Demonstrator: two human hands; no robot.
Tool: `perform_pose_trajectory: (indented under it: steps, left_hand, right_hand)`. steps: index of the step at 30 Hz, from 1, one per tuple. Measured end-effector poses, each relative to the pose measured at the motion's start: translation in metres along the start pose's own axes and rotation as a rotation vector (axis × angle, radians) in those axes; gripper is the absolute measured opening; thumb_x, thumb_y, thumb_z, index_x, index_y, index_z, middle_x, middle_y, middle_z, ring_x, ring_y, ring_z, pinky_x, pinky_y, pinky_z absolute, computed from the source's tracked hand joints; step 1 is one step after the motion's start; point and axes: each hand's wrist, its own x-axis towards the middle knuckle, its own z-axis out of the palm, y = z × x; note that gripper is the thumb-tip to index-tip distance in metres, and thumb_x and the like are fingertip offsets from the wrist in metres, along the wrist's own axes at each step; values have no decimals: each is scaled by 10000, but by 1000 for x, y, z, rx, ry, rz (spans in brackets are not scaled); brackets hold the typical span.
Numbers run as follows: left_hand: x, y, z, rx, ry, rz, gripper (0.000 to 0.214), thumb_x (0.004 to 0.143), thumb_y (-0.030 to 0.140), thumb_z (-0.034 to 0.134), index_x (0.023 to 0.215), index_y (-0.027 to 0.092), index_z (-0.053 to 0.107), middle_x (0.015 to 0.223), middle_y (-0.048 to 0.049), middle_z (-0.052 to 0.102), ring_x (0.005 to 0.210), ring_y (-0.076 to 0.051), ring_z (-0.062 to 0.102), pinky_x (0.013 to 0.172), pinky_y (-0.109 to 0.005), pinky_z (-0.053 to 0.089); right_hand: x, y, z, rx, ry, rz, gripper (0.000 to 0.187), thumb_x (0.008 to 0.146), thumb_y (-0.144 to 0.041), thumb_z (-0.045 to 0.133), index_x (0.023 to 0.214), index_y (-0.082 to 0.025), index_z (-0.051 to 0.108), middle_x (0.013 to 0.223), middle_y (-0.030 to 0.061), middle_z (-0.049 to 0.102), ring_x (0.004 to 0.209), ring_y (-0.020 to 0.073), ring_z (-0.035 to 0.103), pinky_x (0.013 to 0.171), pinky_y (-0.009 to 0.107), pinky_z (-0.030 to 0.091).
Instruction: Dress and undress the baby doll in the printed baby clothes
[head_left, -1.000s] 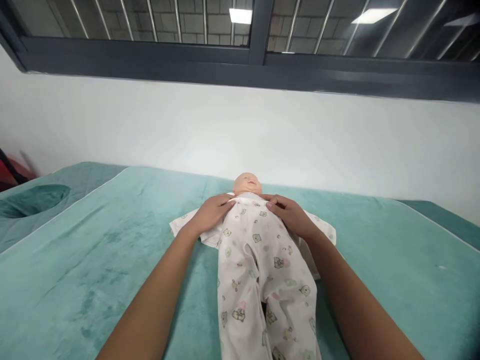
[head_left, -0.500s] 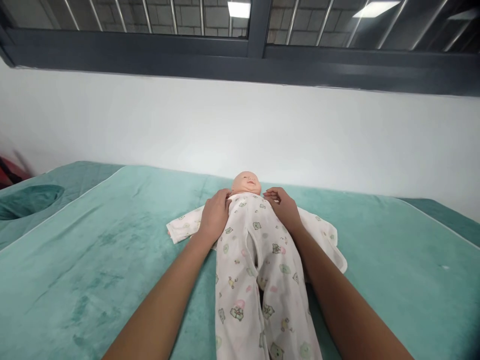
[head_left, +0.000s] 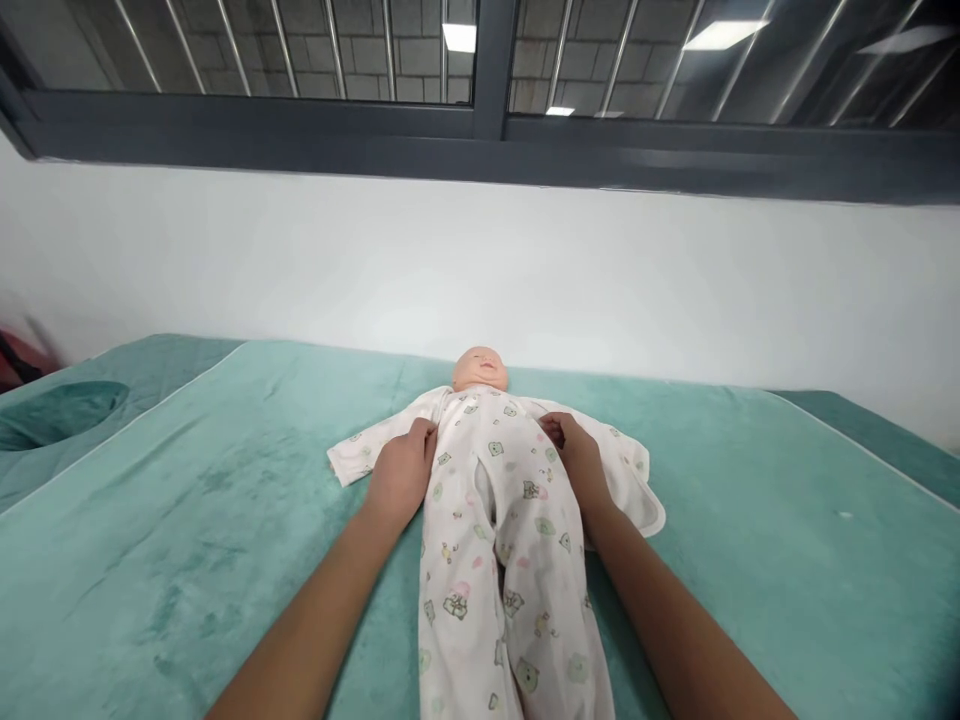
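A baby doll [head_left: 480, 370] lies on its back on the green bed cover, head towards the wall. Its white printed top [head_left: 390, 435] has both sleeves spread out sideways. White printed baby pants [head_left: 495, 520] with small bears reach up over its chest, the legs running towards me. At the left edge of the pants my left hand [head_left: 405, 470] is closed, fingertips against the cloth and partly hidden. My right hand [head_left: 579, 460] has its fingers curled onto the opposite edge, beside the right sleeve [head_left: 626, 475].
Green plush fabric [head_left: 262, 520] covers the bed, with a round hollow [head_left: 64, 412] at the left. Behind it rises a white wall [head_left: 450, 270] under a dark-framed, barred window [head_left: 487, 120]. Something red [head_left: 22, 360] shows at the far left edge.
Both hands have slid down from the doll's neck along the sides of the pants, towards me. More of the top's shoulders now shows. The view has tilted up slightly.
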Motion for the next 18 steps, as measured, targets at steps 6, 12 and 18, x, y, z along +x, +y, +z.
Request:
perform_pose_trajectory:
  steps: [6, 12, 18]
  left_hand:
    - [1, 1, -2, -158, -246, -12, 262, 867, 184, 448, 922, 156, 702, 998, -144, 735, 895, -271, 667, 765, -336, 448]
    - [-4, 9, -9, -694, -280, -129, 265, 754, 190, 569, 963, 187, 731, 929, -66, 750, 935, -272, 655, 821, -355, 500]
    - [-12, 10, -5, -1238, -434, -350, 292, 690, 164, 692, 980, 168, 727, 868, -89, 751, 802, -234, 689, 702, -330, 550]
  right_hand:
    - [5, -2, -9, 120, -237, 205, 214, 756, -327, 574, 866, -204, 710, 888, 39, 740, 883, 247, 652, 767, 338, 482]
    - [4, -5, -20, 433, -442, 216, 307, 753, -306, 609, 998, -185, 748, 974, 48, 756, 888, 252, 672, 798, 365, 523]
    - [3, -4, -24, 608, -554, 265, 299, 729, -331, 688, 985, -194, 760, 920, 60, 761, 890, 274, 681, 811, 426, 544]
